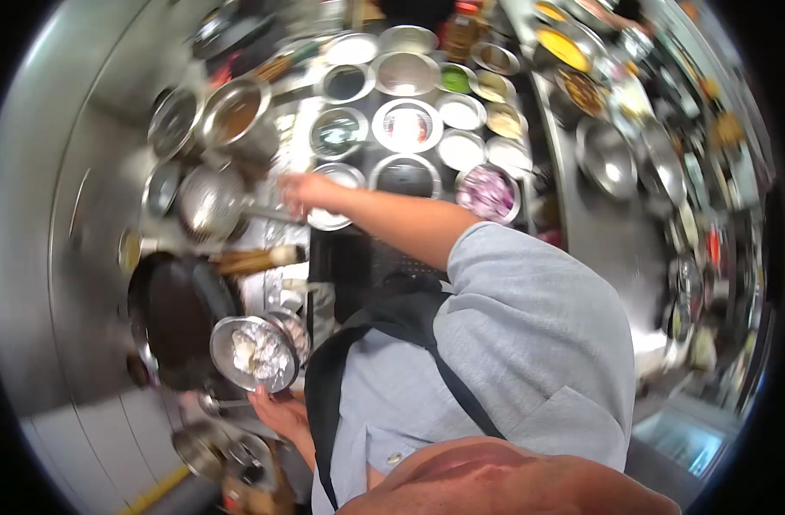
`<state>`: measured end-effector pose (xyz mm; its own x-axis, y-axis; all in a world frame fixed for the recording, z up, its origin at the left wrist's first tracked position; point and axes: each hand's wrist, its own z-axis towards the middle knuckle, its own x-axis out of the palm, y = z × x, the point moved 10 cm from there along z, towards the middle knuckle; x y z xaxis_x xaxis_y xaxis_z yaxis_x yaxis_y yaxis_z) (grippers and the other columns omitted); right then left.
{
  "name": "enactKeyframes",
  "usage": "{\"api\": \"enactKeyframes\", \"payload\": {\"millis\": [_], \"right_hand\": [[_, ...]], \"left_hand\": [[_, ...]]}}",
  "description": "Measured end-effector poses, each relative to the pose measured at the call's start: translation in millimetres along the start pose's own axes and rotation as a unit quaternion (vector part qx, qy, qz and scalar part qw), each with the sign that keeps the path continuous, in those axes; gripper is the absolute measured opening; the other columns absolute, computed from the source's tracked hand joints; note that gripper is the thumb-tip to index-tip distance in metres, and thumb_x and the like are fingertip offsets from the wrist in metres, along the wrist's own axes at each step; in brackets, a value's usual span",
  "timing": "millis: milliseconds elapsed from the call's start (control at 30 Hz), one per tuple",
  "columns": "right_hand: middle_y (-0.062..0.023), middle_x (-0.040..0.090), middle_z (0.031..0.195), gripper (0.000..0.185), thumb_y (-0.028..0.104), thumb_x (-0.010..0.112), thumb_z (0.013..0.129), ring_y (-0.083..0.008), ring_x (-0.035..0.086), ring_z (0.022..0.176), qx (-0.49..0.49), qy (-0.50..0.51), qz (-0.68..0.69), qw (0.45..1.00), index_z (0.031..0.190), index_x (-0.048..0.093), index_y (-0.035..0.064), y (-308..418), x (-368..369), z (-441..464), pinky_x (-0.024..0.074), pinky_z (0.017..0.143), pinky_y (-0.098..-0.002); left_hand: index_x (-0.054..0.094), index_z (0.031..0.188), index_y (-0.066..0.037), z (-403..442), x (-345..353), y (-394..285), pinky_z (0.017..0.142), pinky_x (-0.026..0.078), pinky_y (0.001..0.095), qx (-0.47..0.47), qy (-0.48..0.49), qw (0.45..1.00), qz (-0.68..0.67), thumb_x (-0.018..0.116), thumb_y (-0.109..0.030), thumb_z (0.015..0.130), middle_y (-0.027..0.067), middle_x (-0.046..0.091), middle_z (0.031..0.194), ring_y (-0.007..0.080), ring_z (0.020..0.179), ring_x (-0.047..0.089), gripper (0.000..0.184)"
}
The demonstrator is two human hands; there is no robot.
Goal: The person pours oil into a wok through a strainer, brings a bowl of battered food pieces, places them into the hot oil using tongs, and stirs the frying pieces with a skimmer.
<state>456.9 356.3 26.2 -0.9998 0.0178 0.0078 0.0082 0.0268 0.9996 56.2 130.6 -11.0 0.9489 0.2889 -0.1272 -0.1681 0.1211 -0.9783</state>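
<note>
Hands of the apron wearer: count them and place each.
2. The left hand holds a metal bowl, lower left; the right hand, blurred, is by a metal handle, upper left. Part of the left hand is hidden.

Site type: commercial kitchen. Indicators: stainless-steel wall panel point(32, 257), left; white wall tiles point(92, 433), near left. Left side: black wok point(178, 322), perforated strainer point(209, 202), metal pot point(251, 148) with brown liquid. Centre to far: rows of metal ingredient bowls point(405, 72), one filled with chopped red onion point(487, 192). Right: long steel counter point(598, 266) carrying mixing bowl point(607, 161). Operator attire: black apron point(390, 316) over grey shirt point(530, 313).
</note>
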Motion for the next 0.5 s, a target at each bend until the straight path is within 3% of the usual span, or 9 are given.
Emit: {"api": "enactKeyframes", "payload": {"millis": [67, 133, 167, 200, 233, 267, 367, 433, 500], "right_hand": [[-0.0128, 0.069, 0.086, 0.046, 0.018, 0.063, 0.084, -0.0182, 0.066, 0.066, 0.076, 0.121, -0.153, 0.978, 0.126, 0.055, -0.0007, -15.9, 6.4, -97.6, 0.0544, 0.060, -0.0310], [-0.0131, 0.069, 0.086, 0.048, 0.020, 0.064, 0.083, -0.0186, 0.067, 0.069, 0.113, 0.149, -0.138, 0.973, 0.125, 0.056, -0.0013, -92.8, -5.7, -171.3, 0.0541, 0.062, -0.0303], [-0.0140, 0.069, 0.095, 0.053, 0.025, 0.068, 0.078, -0.0223, 0.067, 0.080, 0.111, 0.133, -0.241, 0.955, 0.124, 0.058, 0.0007, -135.1, -21.9, -210.8, 0.0542, 0.072, -0.0336], [-0.0174, 0.065, 0.116, 0.062, 0.034, 0.068, 0.075, -0.0303, 0.060, 0.110, 0.274, 0.170, -0.271, 0.907, 0.127, 0.056, 0.0017, -89.2, -71.4, -261.2, 0.0476, 0.093, -0.0400], [-0.0185, 0.061, 0.123, 0.067, 0.035, 0.068, 0.073, -0.0316, 0.057, 0.116, 0.306, 0.149, -0.332, 0.880, 0.129, 0.055, 0.0021, -120.7, -86.4, -301.9, 0.0455, 0.096, -0.0408], [-0.0200, 0.059, 0.127, 0.067, 0.043, 0.065, 0.077, -0.0326, 0.056, 0.117, 0.390, 0.138, -0.342, 0.844, 0.129, 0.055, 0.0024, -146.1, -97.9, -353.2, 0.0449, 0.097, -0.0409], [-0.0209, 0.057, 0.128, 0.067, 0.053, 0.060, 0.083, -0.0328, 0.057, 0.116, 0.431, 0.179, -0.315, 0.827, 0.126, 0.058, 0.0018, -153.3, -90.5, -450.1, 0.0472, 0.094, -0.0424], [-0.0211, 0.064, 0.116, 0.065, 0.060, 0.053, 0.087, -0.0332, 0.062, 0.106, 0.657, -0.021, -0.070, 0.750, 0.117, 0.065, 0.0027, -126.0, -108.2, -531.7, 0.0504, 0.086, -0.0446], [-0.0205, 0.066, 0.109, 0.061, 0.058, 0.053, 0.087, -0.0339, 0.064, 0.100, 0.639, 0.035, -0.137, 0.756, 0.110, 0.067, 0.0028, -110.2, -125.1, -516.6, 0.0511, 0.083, -0.0449]], "left_hand": [[0.050, 0.122, 0.003, 24.0, 3.9, -8.1, 0.094, 0.043, 0.0374, -0.025, 0.043, 0.996, -0.078, 0.053, -0.022, 0.092, 0.0153, 0.054, 0.121, 0.0268, 0.110, 0.054, 0.040], [0.050, 0.122, 0.004, 40.3, 21.4, -13.6, 0.095, 0.042, 0.0378, -0.009, 0.152, 0.988, -0.031, 0.052, -0.023, 0.092, 0.0158, 0.053, 0.121, 0.0263, 0.111, 0.053, 0.040], [0.050, 0.120, 0.003, 35.8, 39.7, -19.6, 0.094, 0.042, 0.0365, -0.105, 0.156, 0.946, -0.264, 0.052, -0.023, 0.092, 0.0143, 0.054, 0.118, 0.0245, 0.109, 0.053, 0.039], [0.050, 0.120, 0.003, 45.4, 74.0, -96.6, 0.094, 0.042, 0.0365, -0.205, 0.131, 0.942, -0.233, 0.052, -0.023, 0.092, 0.0143, 0.054, 0.118, 0.0245, 0.109, 0.053, 0.039], [0.051, 0.119, 0.003, 58.6, 89.4, -96.5, 0.092, 0.042, 0.0350, -0.216, 0.158, 0.925, -0.269, 0.051, -0.023, 0.092, 0.0130, 0.055, 0.115, 0.0231, 0.106, 0.054, 0.037], [0.051, 0.118, 0.002, 63.5, 98.8, -99.9, 0.090, 0.043, 0.0336, -0.226, 0.176, 0.909, -0.302, 0.051, -0.023, 0.092, 0.0116, 0.056, 0.112, 0.0217, 0.103, 0.054, 0.035], [0.051, 0.117, 0.000, 60.1, 122.2, -121.2, 0.086, 0.045, 0.0309, -0.261, 0.238, 0.891, -0.285, 0.051, -0.020, 0.092, 0.0095, 0.057, 0.110, 0.0191, 0.099, 0.056, 0.032], [0.052, 0.115, -0.001, 31.7, 141.3, -168.5, 0.084, 0.045, 0.0298, -0.227, 0.218, 0.909, -0.272, 0.052, -0.016, 0.092, 0.0089, 0.057, 0.109, 0.0182, 0.098, 0.056, 0.028], [0.052, 0.115, -0.001, 23.8, 159.3, -189.3, 0.084, 0.045, 0.0295, -0.235, 0.220, 0.910, -0.261, 0.052, -0.016, 0.092, 0.0089, 0.057, 0.109, 0.0179, 0.098, 0.056, 0.028]]}}
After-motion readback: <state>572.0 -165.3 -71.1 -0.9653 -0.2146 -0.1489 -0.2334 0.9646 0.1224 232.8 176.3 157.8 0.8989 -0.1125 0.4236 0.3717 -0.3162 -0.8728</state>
